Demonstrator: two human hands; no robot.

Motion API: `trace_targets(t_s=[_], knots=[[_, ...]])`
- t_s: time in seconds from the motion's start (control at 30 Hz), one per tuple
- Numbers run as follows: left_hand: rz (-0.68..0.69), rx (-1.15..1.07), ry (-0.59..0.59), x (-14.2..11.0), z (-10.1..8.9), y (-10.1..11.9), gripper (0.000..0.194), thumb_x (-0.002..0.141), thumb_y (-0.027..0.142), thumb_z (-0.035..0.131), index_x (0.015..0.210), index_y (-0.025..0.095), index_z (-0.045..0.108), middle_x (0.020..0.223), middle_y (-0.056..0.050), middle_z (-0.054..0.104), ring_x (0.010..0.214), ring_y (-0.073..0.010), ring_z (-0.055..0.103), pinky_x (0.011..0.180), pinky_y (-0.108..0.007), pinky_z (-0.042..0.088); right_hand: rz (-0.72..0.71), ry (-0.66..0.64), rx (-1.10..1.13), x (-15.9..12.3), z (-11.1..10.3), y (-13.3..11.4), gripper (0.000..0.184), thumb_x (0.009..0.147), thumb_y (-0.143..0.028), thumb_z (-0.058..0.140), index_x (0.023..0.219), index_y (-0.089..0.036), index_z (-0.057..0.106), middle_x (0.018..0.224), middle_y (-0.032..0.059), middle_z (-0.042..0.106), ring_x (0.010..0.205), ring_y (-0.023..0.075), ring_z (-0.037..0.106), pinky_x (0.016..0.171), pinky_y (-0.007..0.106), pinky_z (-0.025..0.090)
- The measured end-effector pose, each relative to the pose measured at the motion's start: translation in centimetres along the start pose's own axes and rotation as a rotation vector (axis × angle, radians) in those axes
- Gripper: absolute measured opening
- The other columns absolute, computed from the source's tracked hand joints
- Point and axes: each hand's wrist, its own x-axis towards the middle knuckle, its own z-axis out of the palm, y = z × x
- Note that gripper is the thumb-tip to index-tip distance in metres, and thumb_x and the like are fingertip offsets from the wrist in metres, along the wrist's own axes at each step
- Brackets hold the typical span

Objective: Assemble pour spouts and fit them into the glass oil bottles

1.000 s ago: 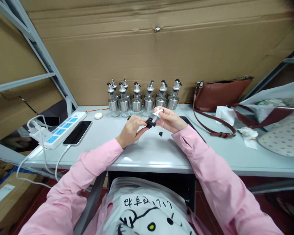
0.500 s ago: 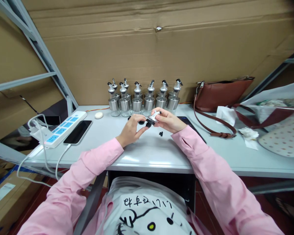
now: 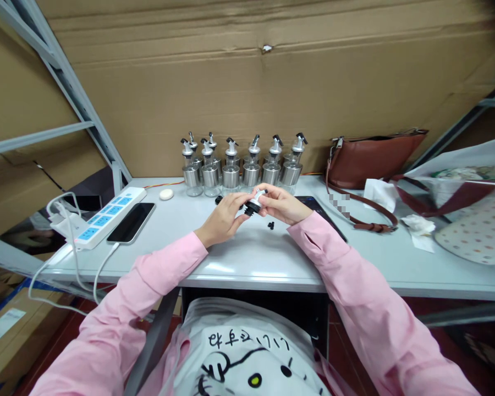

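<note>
Between my two hands, above the table, is a bottle pourer spout (image 3: pixel 253 207) with a silver top and a black ribbed stopper pointing down and left. My right hand (image 3: pixel 281 202) grips its silver top with thumb and fingers. My left hand (image 3: pixel 225 219) closes on its black side, thumb near the stopper and fingers over the top. A few small black parts (image 3: pixel 271 225) lie on the table below my right hand. Another black piece (image 3: pixel 218 199) sits just beyond my left fingers, partly hidden. Behind stand several glass bottles (image 3: pixel 231 177) with steel bands and pourer spouts.
On the left of the white table (image 3: pixel 251 264) lie a power strip (image 3: pixel 111 217), a phone (image 3: pixel 131 223) and a round white object (image 3: pixel 166 194). A dark tablet-like device (image 3: pixel 324 214), a brown handbag (image 3: pixel 373 159), tissues (image 3: pixel 418 225) and a dotted bag (image 3: pixel 478 236) are on the right.
The fingers of my left hand have moved over onto the pourer spout. The spout has turned slightly in my hands, while the bottles and small black parts stay put.
</note>
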Motion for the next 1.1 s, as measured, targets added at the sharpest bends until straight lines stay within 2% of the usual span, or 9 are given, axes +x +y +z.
trace_targets(t_s=[0.27,0.83,1.0,1.1], knots=[[0.003,0.09,0.041,-0.04,0.15,0.08,0.036,0.093,0.029,0.034,0.127,0.016,0.034,0.115,-0.014,0.053,0.107,-0.0218,0.049,0.087,-0.037,0.04,-0.006,0.013,-0.01,-0.06,0.18,0.11,0.033,0.067,-0.033,0.074,0.091,-0.019,0.055,0.068,-0.0041,0.062,0.054,0.0073,0.059,0.055,0.022,0.047],[-0.03,0.181,0.05,-0.11,0.31,0.6,0.032,0.095,0.031,0.029,0.121,0.016,0.038,0.111,-0.012,0.056,0.098,-0.0203,0.052,0.082,-0.034,0.037,0.01,0.007,0.024,-0.04,0.2,0.53,0.036,0.063,-0.033,0.077,0.088,-0.019,0.054,0.066,-0.0047,0.062,0.053,0.0077,0.06,0.054,0.022,0.049],[0.013,0.141,0.065,-0.15,0.27,0.35,0.033,0.094,0.029,0.033,0.124,0.018,0.037,0.112,-0.012,0.056,0.098,-0.02,0.053,0.083,-0.034,0.039,0.025,-0.015,0.042,-0.08,0.11,0.41,0.035,0.063,-0.032,0.077,0.087,-0.019,0.055,0.068,-0.0039,0.063,0.053,0.0081,0.06,0.053,0.023,0.05],[-0.021,0.044,0.092,-0.12,0.02,0.27,0.038,0.093,0.029,0.037,0.129,0.019,0.032,0.113,-0.011,0.056,0.095,-0.0183,0.054,0.085,-0.035,0.042,0.023,-0.016,0.057,-0.02,-0.1,0.38,0.035,0.063,-0.03,0.078,0.087,-0.019,0.055,0.072,-0.0034,0.063,0.057,0.008,0.06,0.056,0.023,0.05]])
